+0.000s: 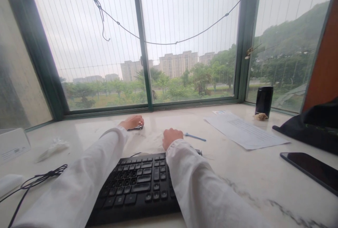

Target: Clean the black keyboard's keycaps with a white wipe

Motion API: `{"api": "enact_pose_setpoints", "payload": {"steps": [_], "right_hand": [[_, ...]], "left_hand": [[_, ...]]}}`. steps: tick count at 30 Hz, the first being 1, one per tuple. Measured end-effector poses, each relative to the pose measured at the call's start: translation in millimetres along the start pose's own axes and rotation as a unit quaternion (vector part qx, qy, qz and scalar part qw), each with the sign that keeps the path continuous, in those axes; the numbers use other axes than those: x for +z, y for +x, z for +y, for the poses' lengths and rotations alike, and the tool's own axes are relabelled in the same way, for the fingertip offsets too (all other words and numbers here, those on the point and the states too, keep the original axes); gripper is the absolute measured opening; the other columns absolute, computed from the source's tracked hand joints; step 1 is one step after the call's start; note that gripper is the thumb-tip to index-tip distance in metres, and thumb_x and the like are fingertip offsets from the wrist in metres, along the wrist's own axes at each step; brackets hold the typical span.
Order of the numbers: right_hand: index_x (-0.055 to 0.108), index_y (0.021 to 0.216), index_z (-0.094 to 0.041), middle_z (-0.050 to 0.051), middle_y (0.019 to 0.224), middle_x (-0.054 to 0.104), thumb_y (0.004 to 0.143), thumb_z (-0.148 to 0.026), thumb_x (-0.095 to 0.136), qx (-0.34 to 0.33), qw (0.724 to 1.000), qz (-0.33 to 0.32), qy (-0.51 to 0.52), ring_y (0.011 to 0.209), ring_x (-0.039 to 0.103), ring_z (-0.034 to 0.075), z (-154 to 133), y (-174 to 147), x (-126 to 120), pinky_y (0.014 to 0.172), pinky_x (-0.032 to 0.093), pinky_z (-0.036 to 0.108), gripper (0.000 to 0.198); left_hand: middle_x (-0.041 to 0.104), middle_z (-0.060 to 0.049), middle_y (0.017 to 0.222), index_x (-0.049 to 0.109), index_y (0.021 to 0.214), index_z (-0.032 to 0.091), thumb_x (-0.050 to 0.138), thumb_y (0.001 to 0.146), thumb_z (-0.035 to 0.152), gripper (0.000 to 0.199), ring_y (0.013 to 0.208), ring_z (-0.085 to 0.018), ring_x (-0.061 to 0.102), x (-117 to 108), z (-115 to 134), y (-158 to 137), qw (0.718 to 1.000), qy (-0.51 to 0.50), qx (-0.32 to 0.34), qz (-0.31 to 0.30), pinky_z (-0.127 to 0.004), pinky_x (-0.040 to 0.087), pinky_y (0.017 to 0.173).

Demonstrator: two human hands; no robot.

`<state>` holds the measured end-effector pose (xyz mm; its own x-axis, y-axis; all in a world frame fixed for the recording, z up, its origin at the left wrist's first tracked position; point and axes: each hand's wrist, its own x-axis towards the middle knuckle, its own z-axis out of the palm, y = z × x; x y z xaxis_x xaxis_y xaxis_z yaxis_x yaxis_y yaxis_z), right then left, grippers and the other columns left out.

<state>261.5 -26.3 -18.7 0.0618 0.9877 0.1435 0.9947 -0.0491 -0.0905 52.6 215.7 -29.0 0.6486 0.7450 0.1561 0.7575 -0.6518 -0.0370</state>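
A black keyboard point(148, 198) lies on the white marbled surface below my forearms. Several of its key positions show bare sockets without caps. Beyond the keyboard, my left hand point(132, 122) rests low with its fingers curled closed. Small dark pieces point(138, 127) lie at its fingertips, too small to name. My right hand point(172, 137) is closed in a fist just past the keyboard's far edge, and whatever it holds is hidden. Right beside that fist lies a thin blue stick-like tool point(195, 137). A small dark object point(199, 152) is partly covered by my right sleeve.
Printed paper point(245, 131) lies to the right, with a black can-like cylinder point(264, 101) behind it. A phone point(311, 171) and black fabric point(314, 129) are at far right. On the left are a bundled cable point(50, 174), crumpled plastic point(54, 148) and a white box point(13, 145).
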Motion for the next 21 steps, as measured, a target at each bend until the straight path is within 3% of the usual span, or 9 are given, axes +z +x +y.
{"api": "enact_pose_setpoints", "payload": {"steps": [7,14,21], "right_hand": [[0.066,0.109,-0.02,0.015,0.112,0.067,0.078,-0.026,0.058,-0.005,1.0,0.008,-0.001,0.102,0.064,0.026,-0.1,1.0,0.1,0.08,0.05,0.037,0.033],[0.068,0.105,-0.02,0.014,0.109,0.069,0.078,-0.027,0.058,-0.01,1.0,0.029,0.008,0.099,0.066,0.026,-1.2,0.1,-3.3,0.079,0.051,0.036,0.03],[0.07,0.096,-0.018,0.015,0.101,0.071,0.081,-0.031,0.056,-0.017,0.996,0.085,0.029,0.092,0.068,0.025,-3.2,-2.1,-6.1,0.075,0.05,0.035,0.024]], "left_hand": [[0.068,-0.004,0.096,0.07,0.084,0.024,0.061,0.08,0.027,0.011,0.088,-0.018,0.062,-3.5,11.7,0.2,0.999,0.021,0.023,0.006,-0.026,0.044,0.079],[0.072,-0.002,0.094,0.065,0.093,0.026,0.047,0.088,0.026,0.018,0.085,-0.019,0.065,-15.6,34.8,-3.8,0.995,0.028,-0.045,0.079,-0.027,0.043,0.073],[0.071,-0.004,0.094,0.06,0.097,0.025,0.044,0.091,0.035,0.02,0.084,-0.023,0.065,-45.3,76.1,-21.2,0.985,0.028,-0.077,0.149,-0.031,0.043,0.071]]}}
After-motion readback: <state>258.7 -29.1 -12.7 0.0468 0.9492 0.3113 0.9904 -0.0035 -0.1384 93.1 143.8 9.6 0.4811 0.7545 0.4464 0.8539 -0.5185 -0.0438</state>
